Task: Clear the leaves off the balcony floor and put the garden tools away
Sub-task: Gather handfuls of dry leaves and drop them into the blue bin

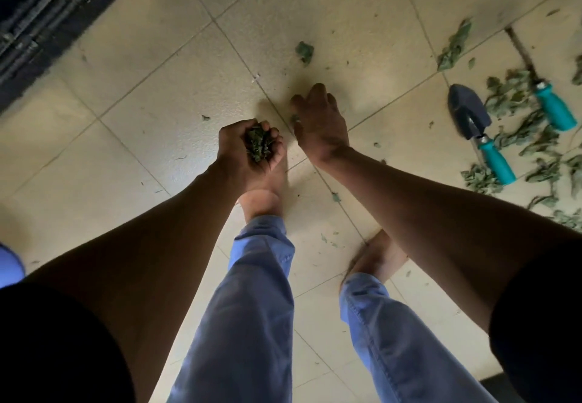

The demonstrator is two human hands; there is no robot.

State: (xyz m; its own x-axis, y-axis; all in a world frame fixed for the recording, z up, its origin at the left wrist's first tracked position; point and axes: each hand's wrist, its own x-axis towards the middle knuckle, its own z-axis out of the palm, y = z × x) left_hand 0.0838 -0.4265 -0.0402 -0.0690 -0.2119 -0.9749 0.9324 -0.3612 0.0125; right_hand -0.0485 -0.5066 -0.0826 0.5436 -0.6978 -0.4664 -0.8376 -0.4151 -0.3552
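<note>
My left hand is cupped palm up and grips a bunch of green leaves. My right hand reaches down to the tiled floor, back upward and fingers spread; a leaf scrap shows at its thumb side. A heap of leaves lies at the right. In it lie a trowel with a dark blade and teal handle and a second teal-handled tool with a long metal shaft. Single leaves lie further out.
A dark sliding-door track runs along the top left. My bare feet and blue trouser legs stand on the tiles below the hands. A blue object shows at the left edge. More leaf bits dot the tiles near my feet.
</note>
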